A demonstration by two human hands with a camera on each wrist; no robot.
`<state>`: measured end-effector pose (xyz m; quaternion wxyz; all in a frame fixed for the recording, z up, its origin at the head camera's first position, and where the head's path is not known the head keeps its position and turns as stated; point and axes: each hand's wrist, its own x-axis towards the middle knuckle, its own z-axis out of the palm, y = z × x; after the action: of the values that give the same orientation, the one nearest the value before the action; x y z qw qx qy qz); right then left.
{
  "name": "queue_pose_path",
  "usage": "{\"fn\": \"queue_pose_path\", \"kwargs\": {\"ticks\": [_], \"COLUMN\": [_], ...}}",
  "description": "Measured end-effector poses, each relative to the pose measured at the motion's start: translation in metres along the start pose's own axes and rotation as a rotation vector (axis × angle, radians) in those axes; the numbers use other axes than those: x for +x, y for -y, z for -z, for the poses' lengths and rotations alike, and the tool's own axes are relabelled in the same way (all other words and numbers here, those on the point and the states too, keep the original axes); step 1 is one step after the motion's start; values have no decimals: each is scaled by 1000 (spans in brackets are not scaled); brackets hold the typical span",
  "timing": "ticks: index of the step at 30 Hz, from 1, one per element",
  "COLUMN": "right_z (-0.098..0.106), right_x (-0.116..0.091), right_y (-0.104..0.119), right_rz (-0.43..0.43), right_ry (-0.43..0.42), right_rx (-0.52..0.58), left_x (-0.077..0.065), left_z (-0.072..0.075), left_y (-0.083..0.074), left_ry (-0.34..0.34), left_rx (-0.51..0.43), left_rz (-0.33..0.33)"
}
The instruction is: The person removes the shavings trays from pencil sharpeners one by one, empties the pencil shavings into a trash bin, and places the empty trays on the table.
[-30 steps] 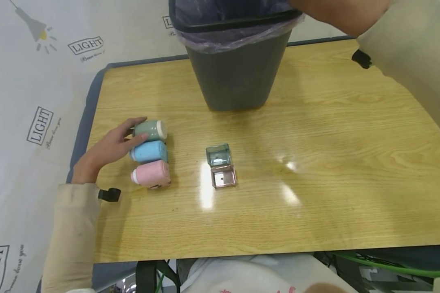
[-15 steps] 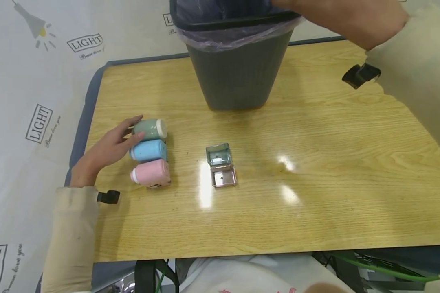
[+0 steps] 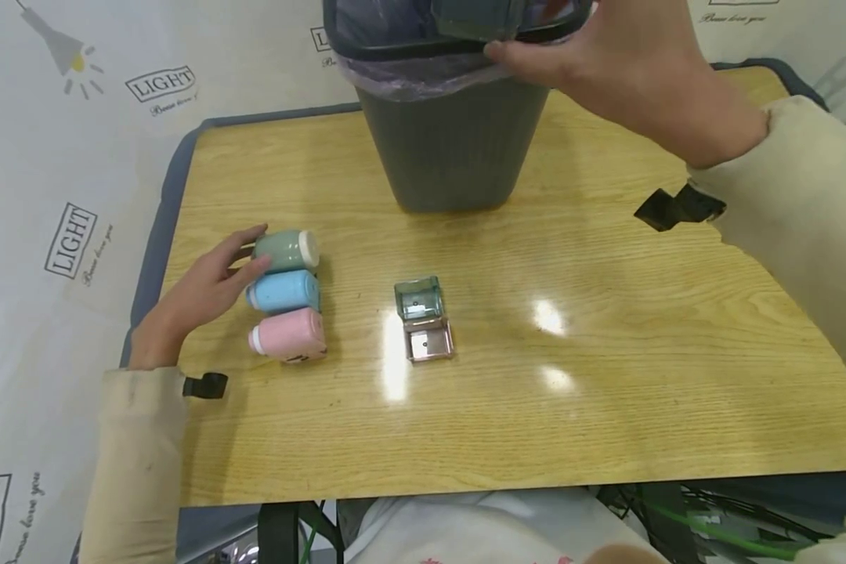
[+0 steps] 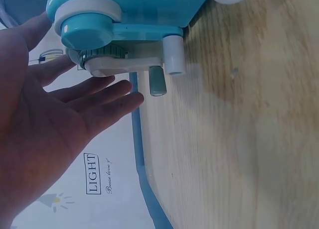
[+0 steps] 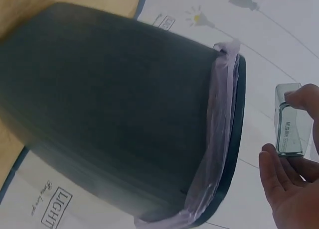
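My right hand holds a clear greenish sharpener drawer between thumb and fingers, at the bin's rim in the head view. In the right wrist view the drawer has small printed lettering. At the table's left, my left hand rests at a green hand-crank pencil sharpener, its fingers loosely extended. A blue sharpener and a pink sharpener lie in a row beside it. The left wrist view shows the white crank of the blue one.
A dark grey bin lined with a translucent bag stands at the table's back. Mid-table sit two small clear drawers, one greenish and one pinkish. White printed sheeting covers the wall behind.
My right hand has come up out of the bin, moving back and rightward, and the greenish drawer in it now shows. The left hand stays at the green sharpener, nearly unmoved.
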<state>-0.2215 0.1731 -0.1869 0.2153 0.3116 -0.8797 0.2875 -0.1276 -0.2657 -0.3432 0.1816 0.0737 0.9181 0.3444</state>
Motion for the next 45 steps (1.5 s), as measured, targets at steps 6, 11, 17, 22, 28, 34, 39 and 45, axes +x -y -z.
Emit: {"fn": "queue_pose_path", "kwargs": {"ticks": [6, 11, 17, 22, 28, 34, 39, 45], "right_z": [-9, -15, -22, -34, -49, -61, -69, -79], "right_x": [-13, -20, -31, -37, -45, -51, -54, -58], "right_y": [12, 19, 20, 22, 20, 17, 16, 15], "right_rz": [27, -32, -42, -56, -81, -131, -165, -165], "right_ry": [17, 48, 69, 90, 104, 138, 147, 197], "right_rx": [193, 208, 238, 286, 341, 351, 382, 350], "left_x": [-3, -5, -7, -8, -10, -12, -15, -16], "left_z": [-1, -3, -4, -5, -7, -9, -10, -13], "left_y": [-1, -3, -2, 1, 3, 3, 2, 3], "left_ry": [-9, -23, -34, -55, -68, -90, -112, -141], "left_rx": [0, -9, -11, -3, -16, -29, -37, -40], "left_rz": [-2, -8, -9, -7, -8, -34, -43, -52]}}
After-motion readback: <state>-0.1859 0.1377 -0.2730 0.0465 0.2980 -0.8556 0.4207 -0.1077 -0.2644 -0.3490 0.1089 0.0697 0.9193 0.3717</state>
